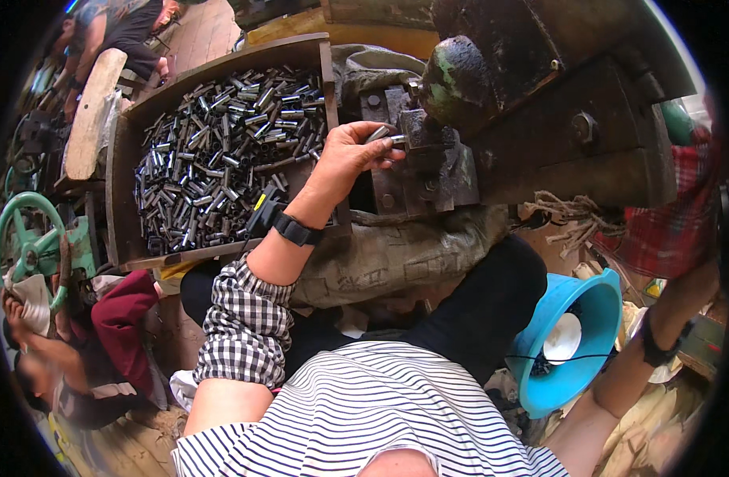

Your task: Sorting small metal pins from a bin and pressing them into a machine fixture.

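Observation:
My left hand [350, 151] reaches forward and pinches a short shiny metal tube [378, 133] between thumb and fingers, right against the dark die block [422, 131] of a heavy rusty press [539, 87]. A black wrist device sits on that forearm. My right arm runs up the right edge; my right hand [710, 238] is mostly out of the picture behind a red plaid cloth, and its fingers are hidden.
A wooden tray [126, 159] full of several small metal tubes stands to the left. A blue plastic bucket [591, 318] sits at the lower right. A person in a maroon sleeve [118, 318] works beside a green handwheel [31, 238]. Another person sits far back left.

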The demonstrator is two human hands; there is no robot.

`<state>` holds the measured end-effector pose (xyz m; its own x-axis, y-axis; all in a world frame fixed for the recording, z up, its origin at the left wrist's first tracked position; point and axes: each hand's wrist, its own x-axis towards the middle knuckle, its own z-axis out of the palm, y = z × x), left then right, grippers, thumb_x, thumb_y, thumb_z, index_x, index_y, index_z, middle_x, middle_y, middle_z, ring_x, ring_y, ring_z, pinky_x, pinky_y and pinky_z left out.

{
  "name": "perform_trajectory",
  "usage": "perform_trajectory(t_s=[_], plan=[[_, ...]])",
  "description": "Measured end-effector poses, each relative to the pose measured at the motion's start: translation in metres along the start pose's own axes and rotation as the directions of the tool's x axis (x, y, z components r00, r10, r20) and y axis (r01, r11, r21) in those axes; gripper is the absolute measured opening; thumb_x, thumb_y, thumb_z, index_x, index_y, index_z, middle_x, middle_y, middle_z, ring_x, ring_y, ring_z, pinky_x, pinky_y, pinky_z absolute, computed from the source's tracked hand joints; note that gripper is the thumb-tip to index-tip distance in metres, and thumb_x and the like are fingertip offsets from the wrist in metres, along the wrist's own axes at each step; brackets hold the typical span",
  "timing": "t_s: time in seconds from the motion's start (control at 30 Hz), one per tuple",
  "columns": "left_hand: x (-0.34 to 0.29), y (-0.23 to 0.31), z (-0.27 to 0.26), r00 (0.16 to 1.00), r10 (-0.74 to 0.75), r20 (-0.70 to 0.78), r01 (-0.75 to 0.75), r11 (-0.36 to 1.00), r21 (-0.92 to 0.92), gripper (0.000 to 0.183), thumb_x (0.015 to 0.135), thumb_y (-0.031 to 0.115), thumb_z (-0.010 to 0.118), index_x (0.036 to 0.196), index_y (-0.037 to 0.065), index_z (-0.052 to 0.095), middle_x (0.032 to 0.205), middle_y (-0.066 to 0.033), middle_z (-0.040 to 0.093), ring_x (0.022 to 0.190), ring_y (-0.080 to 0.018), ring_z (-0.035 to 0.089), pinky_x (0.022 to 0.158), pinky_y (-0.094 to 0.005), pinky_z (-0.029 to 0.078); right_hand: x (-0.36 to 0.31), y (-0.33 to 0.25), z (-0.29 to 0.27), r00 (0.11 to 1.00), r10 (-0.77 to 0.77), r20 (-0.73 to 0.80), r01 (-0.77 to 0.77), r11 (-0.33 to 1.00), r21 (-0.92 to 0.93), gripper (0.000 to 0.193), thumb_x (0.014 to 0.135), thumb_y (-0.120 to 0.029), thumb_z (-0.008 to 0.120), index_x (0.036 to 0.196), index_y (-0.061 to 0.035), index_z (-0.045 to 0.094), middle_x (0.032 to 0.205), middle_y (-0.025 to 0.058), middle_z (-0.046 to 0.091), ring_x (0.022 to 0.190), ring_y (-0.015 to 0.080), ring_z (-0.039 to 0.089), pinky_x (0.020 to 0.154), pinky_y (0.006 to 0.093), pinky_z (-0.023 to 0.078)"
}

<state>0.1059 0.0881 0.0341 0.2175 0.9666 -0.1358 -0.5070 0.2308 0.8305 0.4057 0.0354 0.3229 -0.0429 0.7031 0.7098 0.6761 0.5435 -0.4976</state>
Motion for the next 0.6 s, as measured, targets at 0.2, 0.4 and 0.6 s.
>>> perform_trajectory(t_s=[0.2,0.4,0.6], plan=[[0.013,-0.01,0.018,0.988,0.146,-0.055,-0.13,0.966,0.224,0.014,0.083,0.005,0.065,0.094,-0.001,0.058,0.075,-0.0027,0.059,0.06,-0.0094,0.06,0.051,-0.0217,0.049,-0.106,0.112,-0.025,0.997,-0.082,-0.01,0.064,0.846,-0.529,0.076,0.076,-0.023,0.065,0.137,0.0011,0.028,0.138,0.019,0.036,0.126,0.0339,0.036,0.104,0.0427,0.029],[-0.003,0.016,0.003,0.993,0.017,-0.116,0.034,0.905,0.424,0.02,0.083,0.016,0.068,0.09,-0.001,0.06,0.067,0.0001,0.058,0.055,-0.0052,0.056,0.047,-0.0195,0.045,-0.039,0.031,-0.001,0.97,0.238,-0.044,-0.204,0.903,0.377,0.083,0.074,-0.02,0.068,0.141,-0.0017,0.022,0.141,0.0179,0.033,0.13,0.0333,0.032,0.108,0.0418,0.024],[-0.006,0.02,-0.004,0.998,-0.014,-0.053,0.036,0.903,0.427,0.031,0.085,0.018,0.065,0.106,-0.003,0.058,0.079,-0.0046,0.063,0.065,-0.0082,0.06,0.054,-0.0192,0.049,0.008,-0.005,-0.011,0.984,0.178,0.023,-0.179,0.983,0.049,0.069,0.078,-0.025,0.062,0.133,0.0049,0.032,0.133,0.0197,0.041,0.121,0.0315,0.04,0.102,0.0402,0.031]])
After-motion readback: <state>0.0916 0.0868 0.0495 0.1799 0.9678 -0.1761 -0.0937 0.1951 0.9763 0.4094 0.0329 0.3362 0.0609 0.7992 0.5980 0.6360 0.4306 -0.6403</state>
